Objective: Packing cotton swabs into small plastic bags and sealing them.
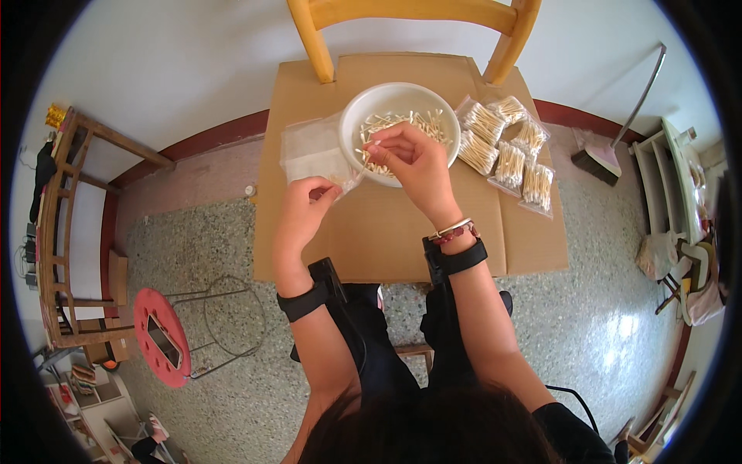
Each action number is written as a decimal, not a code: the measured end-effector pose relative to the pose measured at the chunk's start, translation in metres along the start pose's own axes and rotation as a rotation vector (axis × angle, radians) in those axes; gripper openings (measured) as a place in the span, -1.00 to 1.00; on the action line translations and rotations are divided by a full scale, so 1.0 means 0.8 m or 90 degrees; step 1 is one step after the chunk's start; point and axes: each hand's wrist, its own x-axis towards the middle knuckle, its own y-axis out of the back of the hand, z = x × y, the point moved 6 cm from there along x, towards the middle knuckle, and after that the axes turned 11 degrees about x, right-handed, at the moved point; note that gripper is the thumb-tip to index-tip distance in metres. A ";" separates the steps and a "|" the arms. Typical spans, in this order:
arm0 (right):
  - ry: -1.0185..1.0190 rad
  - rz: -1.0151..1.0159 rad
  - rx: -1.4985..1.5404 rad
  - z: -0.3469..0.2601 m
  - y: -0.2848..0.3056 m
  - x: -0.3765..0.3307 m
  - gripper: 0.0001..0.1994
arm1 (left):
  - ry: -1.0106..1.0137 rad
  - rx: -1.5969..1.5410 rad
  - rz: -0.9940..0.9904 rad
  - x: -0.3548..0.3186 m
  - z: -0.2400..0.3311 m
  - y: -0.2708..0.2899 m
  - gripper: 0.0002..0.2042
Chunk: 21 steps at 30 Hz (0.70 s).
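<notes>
A white round bowl (pixel 349 116) filled with loose cotton swabs (pixel 425 124) stands on a flattened cardboard sheet (pixel 402 255). My right hand (pixel 417 158) reaches over the bowl's near side, thumb and fingertips pinched on what looks like a cotton swab with its white tip showing. To the left of the bowl lies a clear plastic bag (pixel 305 151), flat on the cardboard. The bag's near right corner is pinched by my left hand (pixel 305 213), fingers closed. Several clear bags packed with cotton swabs (pixel 510 162) lie in a group right of the bowl.
The cardboard rests on a wooden chair, its backrest (pixel 413 11) at the far side. A red round stool (pixel 158 325) with a phone (pixel 164 340) on it stands at lower left. A broom and dustpan (pixel 599 158) lean at right, near a white shelf (pixel 657 178).
</notes>
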 end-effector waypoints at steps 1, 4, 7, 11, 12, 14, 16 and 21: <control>0.000 -0.001 0.001 0.001 -0.003 0.000 -0.86 | 0.003 -0.032 0.006 -0.003 0.011 0.006 -0.85; 0.034 -0.036 -0.067 0.002 -0.016 -0.001 -0.89 | -0.004 -0.063 0.020 -0.007 0.027 0.016 -0.86; 0.051 -0.066 -0.079 0.004 -0.027 -0.002 -0.90 | -0.045 -0.075 0.048 -0.008 0.030 0.023 -0.86; 0.083 -0.095 -0.141 0.000 -0.036 -0.004 -0.90 | -0.078 -0.093 0.110 -0.006 0.028 0.032 -0.88; 0.097 -0.104 -0.150 -0.001 -0.038 -0.005 -0.90 | -0.089 -0.099 0.112 -0.007 0.030 0.033 -0.88; 0.107 -0.094 -0.143 -0.007 -0.043 -0.006 -0.90 | -0.098 -0.104 0.115 -0.008 0.031 0.035 -0.87; 0.117 -0.084 -0.137 -0.011 -0.047 -0.008 -0.90 | -0.076 -0.099 0.106 -0.009 0.029 0.033 -0.87; 0.173 -0.042 -0.169 -0.020 -0.043 -0.010 -0.89 | -0.082 -0.098 0.087 -0.009 0.039 0.031 -0.87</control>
